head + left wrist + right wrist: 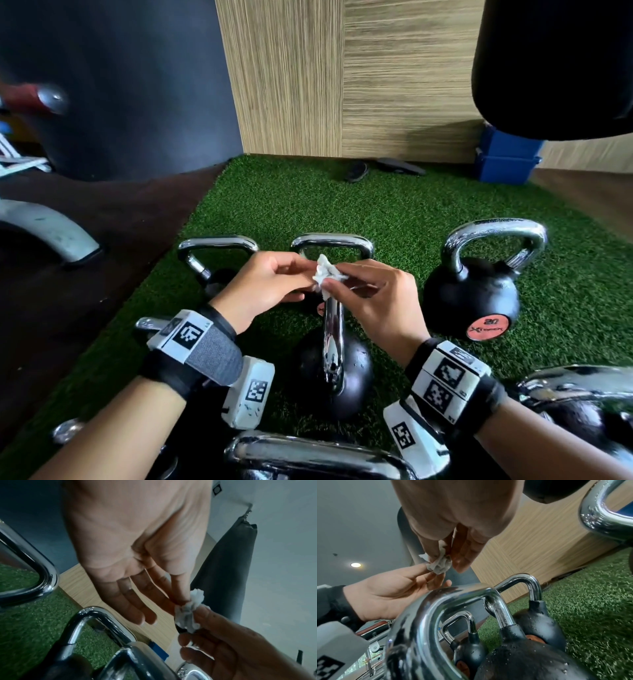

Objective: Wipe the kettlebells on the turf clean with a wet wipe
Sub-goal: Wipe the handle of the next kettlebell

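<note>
Two hands meet above the green turf [394, 205], sharing one crumpled white wet wipe [325, 275]. The left hand [263, 291] pinches the wad between thumb and forefinger, its other fingers reaching out straight beneath, as the left wrist view shows. The right hand [380, 301] pinches the opposite side of the wipe with thumb and fingertips. The wipe is a small, wrinkled, damp-looking lump, bunched rather than spread flat, held in the air clear of any metal.

Directly beneath the hands stands a kettlebell [334, 373] with a round matte black body and a polished chrome handle seen edge-on; water droplets bead on its dark shell in the right wrist view. Behind it, toward the far edge of the turf, two more chrome loop handles rise side by side, their bodies mostly hidden by the hands. Toward the right edge of the turf sits a 20 kettlebell [476, 287], a black ball with an orange disc marked with the number and a thick curved chrome handle. Further chrome handles crowd the near edge. The turf is short, dense and bristly. A wood-grain wall panel [342, 85] backs the far edge of the turf.
</note>
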`<state>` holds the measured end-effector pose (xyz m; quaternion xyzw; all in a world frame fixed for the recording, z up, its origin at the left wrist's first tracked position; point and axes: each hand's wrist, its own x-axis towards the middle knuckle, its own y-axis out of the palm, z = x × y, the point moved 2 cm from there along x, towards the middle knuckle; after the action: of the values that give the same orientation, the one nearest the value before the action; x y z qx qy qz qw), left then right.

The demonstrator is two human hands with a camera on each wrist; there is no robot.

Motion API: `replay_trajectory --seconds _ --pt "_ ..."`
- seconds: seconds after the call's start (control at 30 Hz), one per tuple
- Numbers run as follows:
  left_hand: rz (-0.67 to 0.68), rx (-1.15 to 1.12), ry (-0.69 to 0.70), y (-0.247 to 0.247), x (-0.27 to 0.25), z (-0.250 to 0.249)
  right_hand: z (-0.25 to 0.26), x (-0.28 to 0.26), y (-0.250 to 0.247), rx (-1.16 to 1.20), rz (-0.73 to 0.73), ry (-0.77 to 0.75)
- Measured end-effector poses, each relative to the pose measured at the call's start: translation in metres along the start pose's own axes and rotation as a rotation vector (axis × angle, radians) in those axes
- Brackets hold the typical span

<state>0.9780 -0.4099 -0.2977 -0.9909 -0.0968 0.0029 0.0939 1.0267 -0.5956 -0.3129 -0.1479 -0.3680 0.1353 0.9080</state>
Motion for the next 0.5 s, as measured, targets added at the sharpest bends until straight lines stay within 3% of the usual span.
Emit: replay_trajectory --seconds 0.1,0.17,0.2,0.27,0.33,0.37,0.5 --pt "0.018 0.247 0.036 -0.005 0.003 0.008 -0.015 -0.001 0.001 0.014 0.007 0.088" --pt "0.027 0.574 0.009 -0.009 0.004 0.021 -0.029 -0.001 0.002 -0.025 -0.001 0.173" --pt "0.09 0.747 -0.04 -0.007 0.003 0.031 -0.038 -0.002 0.002 -0.042 -0.013 0.221" --pt "0.354 0.985 -0.107 0.007 -0.001 0.053 -0.056 -0.005 0.004 -0.004 -0.025 0.361" --pt "0.59 0.953 -0.013 0.031 -0.006 0.074 -0.071 -0.009 0.008 0.017 -0.003 0.503" --pt "0.612 0.897 0.041 0.042 -0.009 0.083 -0.077 -0.012 0.009 -0.01 0.022 0.55" --pt "0.419 0.955 0.185 0.06 -0.016 0.108 -0.087 -0.021 0.011 -0.127 0.067 0.642"
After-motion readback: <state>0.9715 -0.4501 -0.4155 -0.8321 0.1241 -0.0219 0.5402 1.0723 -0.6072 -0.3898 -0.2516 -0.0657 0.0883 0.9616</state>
